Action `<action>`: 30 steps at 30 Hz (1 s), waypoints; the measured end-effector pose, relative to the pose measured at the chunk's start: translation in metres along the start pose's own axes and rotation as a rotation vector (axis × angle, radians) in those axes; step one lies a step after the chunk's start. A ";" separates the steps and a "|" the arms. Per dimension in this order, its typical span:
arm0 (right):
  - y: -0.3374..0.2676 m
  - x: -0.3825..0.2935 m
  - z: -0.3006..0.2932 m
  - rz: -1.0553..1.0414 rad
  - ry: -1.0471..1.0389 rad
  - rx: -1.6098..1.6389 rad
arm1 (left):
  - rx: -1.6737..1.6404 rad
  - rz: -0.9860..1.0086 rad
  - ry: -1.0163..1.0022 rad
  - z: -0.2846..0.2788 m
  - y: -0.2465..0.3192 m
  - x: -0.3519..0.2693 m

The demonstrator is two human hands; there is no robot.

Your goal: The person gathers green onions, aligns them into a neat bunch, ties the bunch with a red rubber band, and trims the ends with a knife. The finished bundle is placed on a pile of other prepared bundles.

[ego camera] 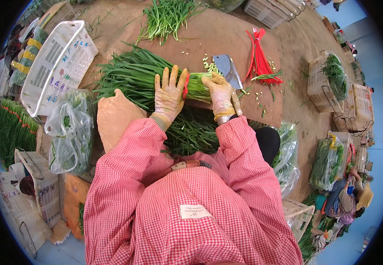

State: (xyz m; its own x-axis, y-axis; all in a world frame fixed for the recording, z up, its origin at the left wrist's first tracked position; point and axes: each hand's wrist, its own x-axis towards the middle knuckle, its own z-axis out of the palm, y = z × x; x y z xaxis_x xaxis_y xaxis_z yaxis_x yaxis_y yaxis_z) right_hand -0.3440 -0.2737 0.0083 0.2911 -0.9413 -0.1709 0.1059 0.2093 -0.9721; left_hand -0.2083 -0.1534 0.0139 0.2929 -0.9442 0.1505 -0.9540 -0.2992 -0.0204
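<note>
A large bunch of garlic chives (135, 71) lies on a brown board (224, 29), its leaves to the left, its pale stems to the right. A red tie (186, 86) goes around it. My gloved left hand (170, 94) rests flat on the bunch, just left of the tie, fingers spread. My gloved right hand (220, 96) has curled fingers at the cut stem ends; its grip is partly hidden. Beside it lies a cleaver (228, 70), its wooden handle next to my wrist. Cut stem bits (211, 66) lie near the blade.
Red ties (261, 56) lie on the board's right, loose chives (166, 18) at its far edge. A white plastic crate (59, 66) and a bagged bunch (72, 132) stand left. Crates with bagged greens (327, 81) stand right. Another person (345, 198) sits at lower right.
</note>
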 end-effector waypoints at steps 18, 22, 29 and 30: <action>-0.119 -0.046 -0.149 -0.314 0.224 -0.263 | -0.065 0.120 0.010 -0.007 -0.004 0.001; -0.112 -0.051 -0.164 -0.215 0.305 -0.338 | -0.081 0.127 0.030 -0.008 -0.006 0.001; -0.154 -0.101 -0.262 -0.216 0.552 -0.103 | -0.072 0.104 0.000 -0.008 -0.006 0.005; -0.160 -0.111 -0.268 -0.216 0.442 -0.171 | -0.053 0.106 -0.022 -0.009 -0.005 0.005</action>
State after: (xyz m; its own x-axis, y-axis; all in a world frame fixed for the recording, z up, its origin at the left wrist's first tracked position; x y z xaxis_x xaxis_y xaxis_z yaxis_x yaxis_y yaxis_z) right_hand -0.6487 -0.2734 0.1401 -0.1538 -0.9879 0.0204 -0.0481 -0.0131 -0.9988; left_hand -0.2028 -0.1559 0.0238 0.1906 -0.9732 0.1286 -0.9816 -0.1899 0.0173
